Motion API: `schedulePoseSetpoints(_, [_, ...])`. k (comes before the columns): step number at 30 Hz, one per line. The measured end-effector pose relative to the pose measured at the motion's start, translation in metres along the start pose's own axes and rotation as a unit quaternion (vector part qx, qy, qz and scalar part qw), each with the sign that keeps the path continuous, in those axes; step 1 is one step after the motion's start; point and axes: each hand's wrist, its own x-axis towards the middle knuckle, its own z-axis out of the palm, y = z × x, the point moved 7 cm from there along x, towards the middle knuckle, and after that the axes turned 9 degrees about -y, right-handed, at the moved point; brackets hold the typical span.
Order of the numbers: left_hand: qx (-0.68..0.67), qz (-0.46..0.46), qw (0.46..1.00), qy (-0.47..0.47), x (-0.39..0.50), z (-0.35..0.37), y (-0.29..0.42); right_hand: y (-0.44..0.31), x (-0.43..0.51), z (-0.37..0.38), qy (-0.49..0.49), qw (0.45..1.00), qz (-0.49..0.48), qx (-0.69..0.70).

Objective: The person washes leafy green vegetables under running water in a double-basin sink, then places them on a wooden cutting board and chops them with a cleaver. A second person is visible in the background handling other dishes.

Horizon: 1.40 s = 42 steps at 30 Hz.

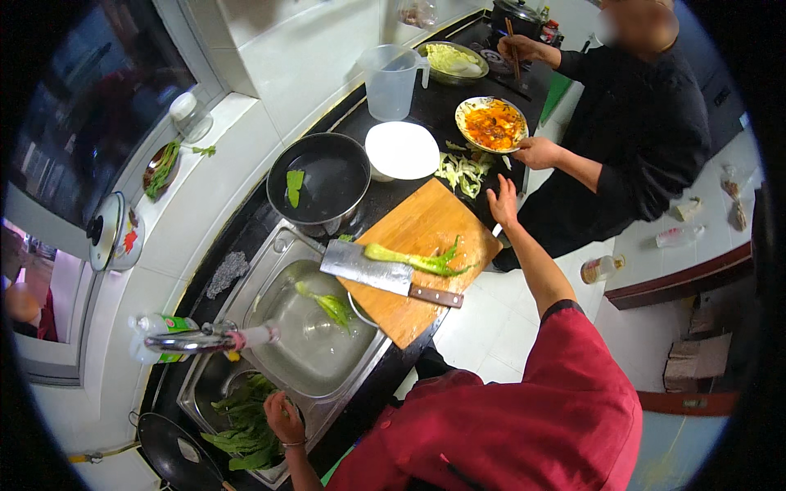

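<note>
My right hand (503, 201) is empty, fingers spread, between the wooden cutting board (424, 215) and a heap of cut pale green leaves (465, 175) on the counter. Across the board lie a trimmed leafy green stalk (405, 258) and a cleaver (371, 267) with a wooden handle. The board rests over the corner of a steel sink basin (270, 353), where another green stalk (331, 307) sits in water. My left hand (284, 418), fingers curled, is at a pile of dark leafy greens (249, 433) in the smaller basin; whether it grips any leaf is hidden.
At the right, a co-worker (638, 123) holds chopsticks (513, 46) and a plate of orange-red food (491, 126). Beyond the board stand a black pan (319, 172), a white bowl (402, 150) and a plastic measuring jug (390, 86). The faucet (184, 340) arches over the sink; a wok (172, 451) sits lower left.
</note>
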Motion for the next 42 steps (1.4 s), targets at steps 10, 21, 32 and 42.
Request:
schedulePoseSetpoints(10, [0.037, -0.051, 0.998, -0.030, -0.004, 0.062, 0.064, 0.094, 0.119, 0.058, -0.108, 0.967, 0.218, -0.076])
schedulePoseSetpoints(21, [0.072, -0.020, 0.997, -0.035, 0.028, 0.077, 0.116, -0.063, 0.116, 0.111, -0.353, 0.916, -0.120, -0.149])
schedulePoseSetpoints(32, [0.044, -0.015, 0.998, -0.044, 0.031, 0.098, 0.121, -0.093, 0.073, 0.088, -0.197, 0.916, -0.347, -0.049])
schedulePoseSetpoints(42, [0.005, -0.058, 0.996, -0.072, 0.027, 0.108, 0.117, -0.013, 0.078, 0.052, -0.214, 0.962, -0.168, 0.007])
